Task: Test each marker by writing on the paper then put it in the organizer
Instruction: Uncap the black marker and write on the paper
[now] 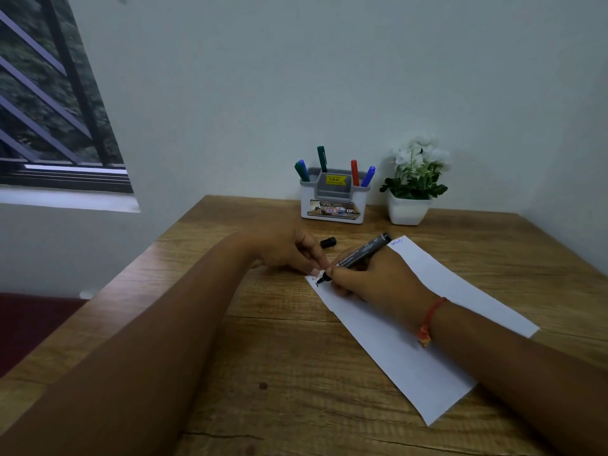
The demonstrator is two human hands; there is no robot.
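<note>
While our left hand (289, 248), fingers together, pins the paper (411, 350), our right hand (378, 284) pinches the marker (362, 253), tip on it.

One black marker (362, 253), five coloured markers (322, 158), one each of cap (328, 242), paper (385, 343), organizer (332, 212), plant (414, 172).

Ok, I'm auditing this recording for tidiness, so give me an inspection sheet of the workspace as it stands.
Surface: wooden table, grain and a few dark spots showing.
Job's things: white paper lies flat with writing at its far corners; uncapped black marker, tip at the paper; black cap loose on the table beyond the hands; organizer by the wall holds five capped markers.
Clutter: potted plant with white flowers, right of the organizer.
Hands: left hand presses the paper's corner; right hand grips the black marker.
Cables: nothing seen.
Surroundings: pale wall; barred window at left.
</note>
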